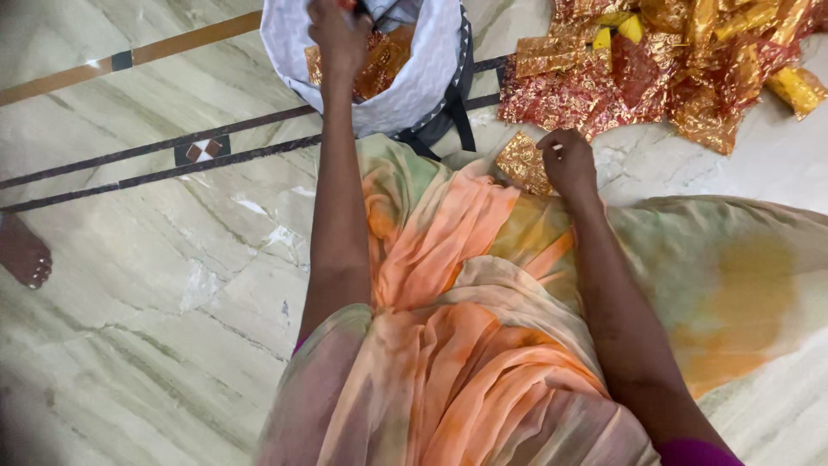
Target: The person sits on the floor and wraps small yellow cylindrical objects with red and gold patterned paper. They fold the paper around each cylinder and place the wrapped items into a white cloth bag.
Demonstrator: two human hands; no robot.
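My left hand (338, 34) is at 12 o'clock, reaching into the mouth of the white bag (423, 78), fingers curled over something inside; can't tell for sure what they grip, probably one of the gold foil pouches (379, 65) showing in there. My right hand (567, 162) sits at about 1 o'clock, fingers clenched onto the edge of a gold pouch (522, 162) lying where the cloth on my lap (448, 285) meets the marble floor (155, 285). The pile of red and gold pouches (673, 69) is at 2 o'clock, just beyond my right hand. To do this cleanly: keep the bag mouth spread, lay the pouch flat on those inside, pinch the next by a corner so the foil doesn't crumple. Someone's bare foot (24, 255) at 9 o'clock, well apart.
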